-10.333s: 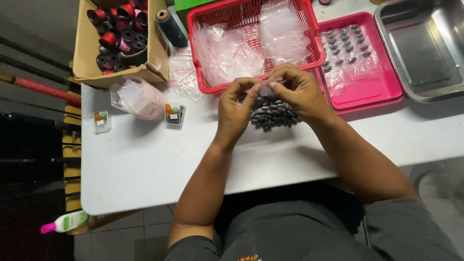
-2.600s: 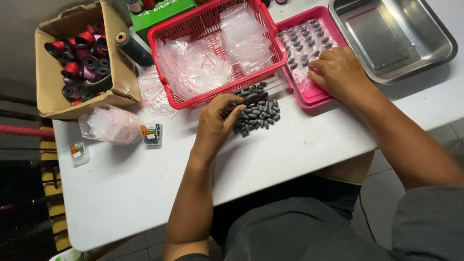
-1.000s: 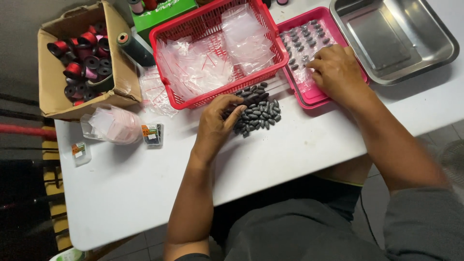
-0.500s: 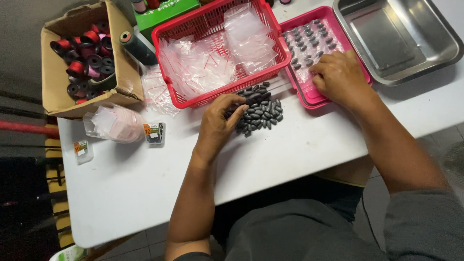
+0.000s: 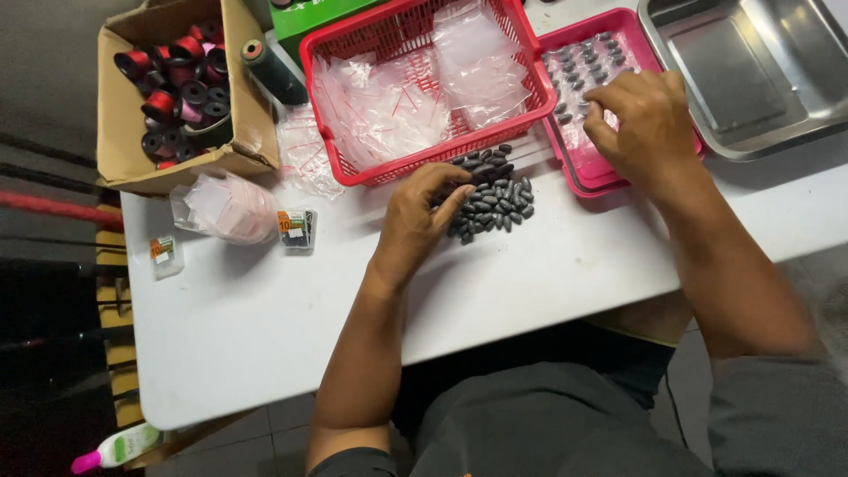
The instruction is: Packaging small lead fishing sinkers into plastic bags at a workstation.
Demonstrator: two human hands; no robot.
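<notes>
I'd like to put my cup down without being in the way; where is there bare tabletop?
Bare white table lies along the near edge, left of the left hand. It is crowded farther back, around the cardboard box, red basket, grey weights and pink tray.

- Left hand (image 5: 422, 212) rests on pile of dark oval weights (image 5: 491, 196) on white table (image 5: 265, 327).
- Right hand (image 5: 643, 124) over pink tray (image 5: 590, 172) of bagged weights.
</notes>
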